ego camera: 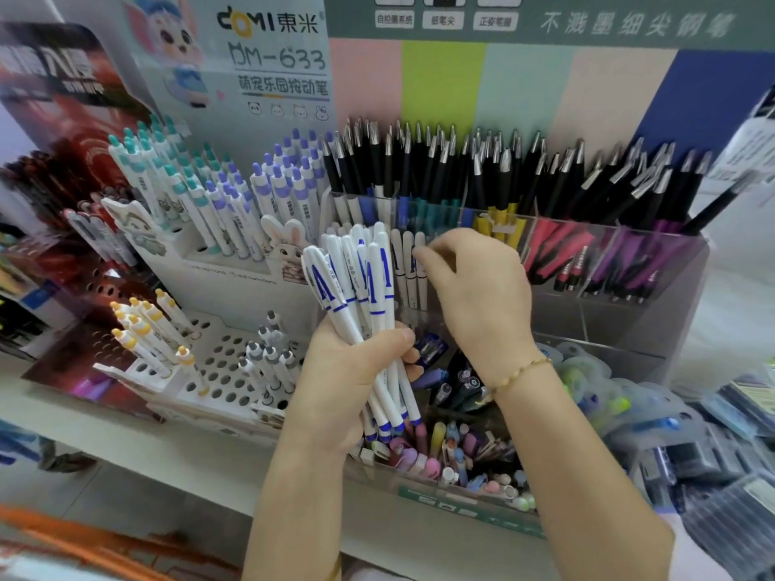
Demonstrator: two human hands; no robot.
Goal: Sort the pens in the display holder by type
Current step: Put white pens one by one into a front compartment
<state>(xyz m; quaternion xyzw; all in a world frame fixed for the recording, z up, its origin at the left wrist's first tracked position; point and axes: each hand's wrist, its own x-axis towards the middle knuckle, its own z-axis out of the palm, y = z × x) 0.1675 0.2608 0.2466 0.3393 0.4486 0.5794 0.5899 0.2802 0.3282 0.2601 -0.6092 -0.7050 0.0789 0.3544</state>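
The left hand (356, 371) is closed around a bundle of white pens with blue caps (356, 278), held upright and fanned out in front of the clear acrylic display holder (671, 262). The right hand (474, 287) reaches into the holder's middle row, its fingertips (423, 255) pinching the top of one of the matching white pens standing there (409, 262). Behind, black-capped pens (503, 169) fill the back row by barrel colour, on the shelf (126, 446).

Right hand (474, 287) hides its fingertips' contact with white pens (409, 266).
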